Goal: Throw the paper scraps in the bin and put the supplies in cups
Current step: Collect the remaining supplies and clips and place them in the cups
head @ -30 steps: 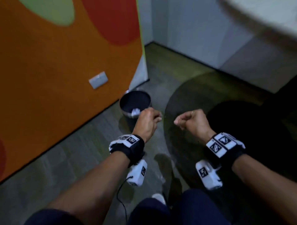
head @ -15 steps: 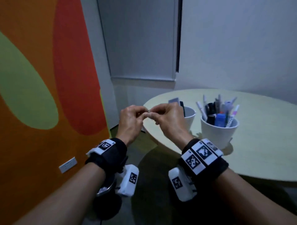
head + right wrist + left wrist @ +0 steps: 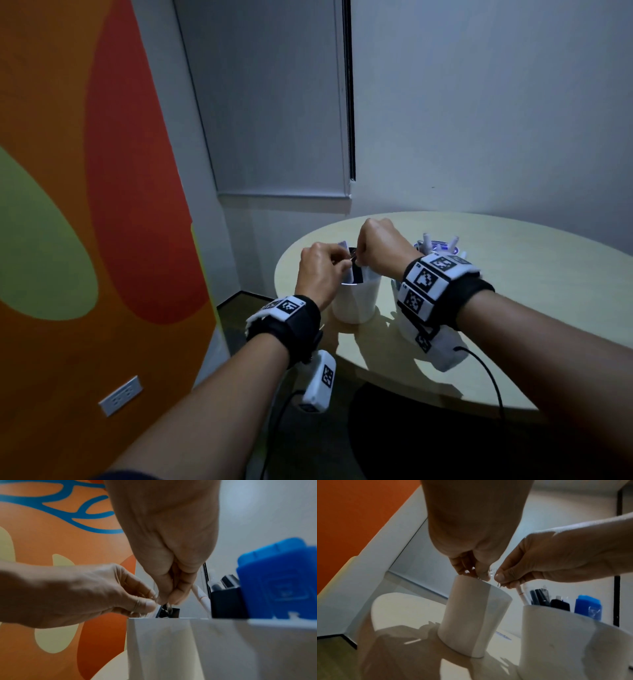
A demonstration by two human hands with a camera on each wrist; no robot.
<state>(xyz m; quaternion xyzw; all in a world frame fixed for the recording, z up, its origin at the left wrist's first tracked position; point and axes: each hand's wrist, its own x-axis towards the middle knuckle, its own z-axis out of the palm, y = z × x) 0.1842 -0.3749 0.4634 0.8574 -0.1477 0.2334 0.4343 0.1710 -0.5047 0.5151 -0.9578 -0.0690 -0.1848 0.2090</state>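
Observation:
Over the round table point(image 3: 513, 308), both hands meet above the mouth of a white cup point(image 3: 356, 298). My left hand point(image 3: 342, 265) and right hand point(image 3: 358, 260) each pinch small wire paper clips point(image 3: 493, 572) at the fingertips, just above the rim of the cup point(image 3: 471, 615). A dark clip point(image 3: 169, 612) and a white card stick up inside that cup point(image 3: 171, 642). The second white cup point(image 3: 565, 635), to the right, holds pens and a blue item point(image 3: 588, 607); my right wrist mostly hides it in the head view. No bin is in view.
An orange patterned wall point(image 3: 85, 240) with a power outlet point(image 3: 120, 395) stands close on the left. Grey walls and a blind close the corner behind the table. Dark floor lies below the table's near edge.
The head view swung up from the bin on the floor to the table. Both hands rose, came together and moved forward over the white cup.

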